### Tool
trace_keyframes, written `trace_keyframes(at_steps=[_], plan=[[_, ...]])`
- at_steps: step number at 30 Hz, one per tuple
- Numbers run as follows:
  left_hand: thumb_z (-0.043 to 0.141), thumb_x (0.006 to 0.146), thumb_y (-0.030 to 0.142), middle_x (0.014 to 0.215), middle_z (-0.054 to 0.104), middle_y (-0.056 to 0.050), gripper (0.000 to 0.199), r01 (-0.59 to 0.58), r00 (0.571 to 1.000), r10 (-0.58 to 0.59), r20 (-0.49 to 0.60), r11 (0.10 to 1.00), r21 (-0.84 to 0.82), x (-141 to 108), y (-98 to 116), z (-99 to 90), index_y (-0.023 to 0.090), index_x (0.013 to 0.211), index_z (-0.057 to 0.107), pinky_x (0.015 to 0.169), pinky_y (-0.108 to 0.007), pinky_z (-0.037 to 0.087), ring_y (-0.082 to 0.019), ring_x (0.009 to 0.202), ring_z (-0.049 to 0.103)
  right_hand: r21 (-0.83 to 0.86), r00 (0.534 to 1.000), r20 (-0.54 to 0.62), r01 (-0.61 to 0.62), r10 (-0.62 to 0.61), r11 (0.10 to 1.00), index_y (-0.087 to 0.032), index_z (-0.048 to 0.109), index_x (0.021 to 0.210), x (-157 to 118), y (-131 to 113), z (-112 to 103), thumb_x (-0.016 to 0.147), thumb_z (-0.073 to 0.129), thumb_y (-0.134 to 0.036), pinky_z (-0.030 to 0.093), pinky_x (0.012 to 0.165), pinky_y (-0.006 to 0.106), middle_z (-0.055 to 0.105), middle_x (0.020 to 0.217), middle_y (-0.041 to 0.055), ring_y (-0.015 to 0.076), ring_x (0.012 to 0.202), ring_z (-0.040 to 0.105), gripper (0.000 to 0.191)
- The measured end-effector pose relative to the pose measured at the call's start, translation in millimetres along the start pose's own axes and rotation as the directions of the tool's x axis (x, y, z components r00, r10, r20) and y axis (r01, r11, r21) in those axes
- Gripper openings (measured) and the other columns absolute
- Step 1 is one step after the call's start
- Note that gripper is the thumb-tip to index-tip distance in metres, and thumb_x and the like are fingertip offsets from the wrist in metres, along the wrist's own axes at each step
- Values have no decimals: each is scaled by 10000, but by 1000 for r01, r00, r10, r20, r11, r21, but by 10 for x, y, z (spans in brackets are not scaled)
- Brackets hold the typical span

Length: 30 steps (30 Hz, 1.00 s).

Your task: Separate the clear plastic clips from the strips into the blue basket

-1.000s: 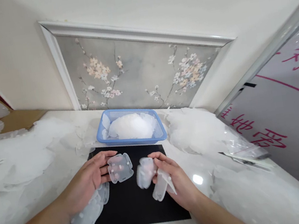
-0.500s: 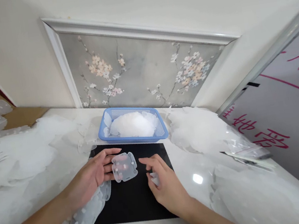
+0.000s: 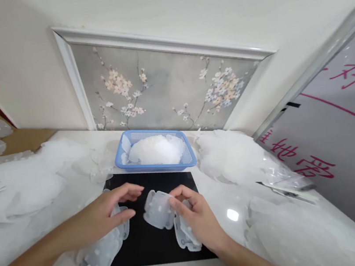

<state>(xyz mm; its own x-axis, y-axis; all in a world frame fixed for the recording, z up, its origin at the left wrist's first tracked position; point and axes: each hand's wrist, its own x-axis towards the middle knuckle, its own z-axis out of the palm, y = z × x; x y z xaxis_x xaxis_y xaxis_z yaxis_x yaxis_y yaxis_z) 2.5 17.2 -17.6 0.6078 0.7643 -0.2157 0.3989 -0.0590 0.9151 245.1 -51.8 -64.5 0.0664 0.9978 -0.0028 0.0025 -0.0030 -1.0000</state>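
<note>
My right hand (image 3: 194,215) pinches the edge of a translucent plastic piece (image 3: 158,210) between thumb and fingers, tilted above the black mat (image 3: 151,248). The piece is roughly square with notched edges and small white dots. Another such plastic piece (image 3: 185,234) shows under the same hand; whether the curled fingers hold it I cannot tell. My left hand (image 3: 118,206) hovers left of the pinched piece with thumb and fingers apart and nothing in it. Beneath that hand and wrist, a row of overlapping plastic pieces (image 3: 100,253) lies on the mat's left edge.
A blue basket (image 3: 156,168) behind the mat holds a heap of white pieces. Large piles of translucent pieces cover the left (image 3: 21,183) and right (image 3: 231,156) of the white table. Clear plastic packaging (image 3: 282,177) lies near a whiteboard (image 3: 341,135) with pink writing.
My right hand has taken the plastic piece that lay on my left fingers. My left hand has turned over from palm-up and let go. A second piece now shows below the right hand.
</note>
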Motion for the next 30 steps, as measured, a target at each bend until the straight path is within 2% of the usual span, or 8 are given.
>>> trace_keyframes(at_steps=[5, 9, 12, 17, 20, 23, 26, 30], plan=[[679, 819, 278, 1068, 691, -14, 282, -92, 995, 65, 75, 896, 435, -34, -39, -131, 372, 1078, 744, 864, -300, 408, -259, 1003, 587, 343, 963, 57, -268, 265, 900, -193, 698, 886, 70, -28, -49, 716, 797, -512, 354, 444, 207, 622, 641, -5, 100, 478, 475, 375], [628, 830, 245, 859, 663, -23, 125, -100, 991, 27, 133, 812, 576, 29, -9, -92, 298, 827, 741, 812, -320, 372, -257, 903, 534, 451, 938, 69, -334, 341, 828, -184, 714, 901, 95, -24, -83, 645, 847, -443, 352, 451, 201, 627, 635, -15, 90, 475, 474, 387], [580, 858, 279, 833, 652, -21, 174, -82, 997, 58, 60, 815, 574, 79, 30, -40, 255, 712, 672, 810, -326, 382, -247, 886, 548, 497, 932, 91, -347, 350, 795, -171, 713, 911, 108, -16, -104, 643, 848, -407, 314, 436, 202, 610, 612, -23, 74, 442, 434, 382], [560, 888, 430, 799, 652, -5, 222, 40, 967, 38, -252, 954, 298, 86, 75, 65, 239, 784, 605, 691, -307, 399, -210, 765, 573, 541, 929, 121, -358, 351, 761, -168, 709, 909, 121, -20, -123, 649, 844, -371, 314, 437, 208, 611, 622, -19, 77, 437, 439, 356], [576, 882, 505, 764, 610, 11, 278, 6, 944, 30, -330, 994, 108, 76, 77, 104, 234, 820, 570, 695, -286, 404, -183, 749, 551, 548, 934, 125, -347, 336, 761, -171, 706, 909, 124, -3, -131, 663, 838, -375, 319, 434, 203, 605, 623, -17, 79, 442, 440, 346], [594, 870, 565, 756, 558, 33, 335, 28, 953, -79, -293, 984, -175, 74, 65, 130, 241, 850, 514, 706, -269, 442, -162, 748, 546, 523, 933, 123, -350, 337, 778, -173, 697, 925, 125, 27, -139, 675, 835, -405, 322, 429, 197, 598, 624, -18, 82, 445, 447, 369], [640, 856, 541, 835, 574, 29, 329, 109, 967, -207, -151, 864, -491, 73, 58, 164, 249, 869, 489, 776, -293, 500, -172, 844, 592, 468, 945, 95, -319, 312, 824, -178, 672, 891, 117, 40, -143, 695, 829, -477, 340, 445, 190, 583, 616, -23, 91, 482, 466, 390], [666, 862, 479, 908, 578, 3, 269, 140, 975, -219, -40, 743, -654, 68, 71, 205, 246, 905, 537, 832, -344, 536, -192, 917, 610, 279, 976, 60, -217, 209, 935, -189, 638, 887, 88, 18, -140, 814, 659, -653, 343, 469, 203, 558, 572, -20, 111, 504, 457, 469]])
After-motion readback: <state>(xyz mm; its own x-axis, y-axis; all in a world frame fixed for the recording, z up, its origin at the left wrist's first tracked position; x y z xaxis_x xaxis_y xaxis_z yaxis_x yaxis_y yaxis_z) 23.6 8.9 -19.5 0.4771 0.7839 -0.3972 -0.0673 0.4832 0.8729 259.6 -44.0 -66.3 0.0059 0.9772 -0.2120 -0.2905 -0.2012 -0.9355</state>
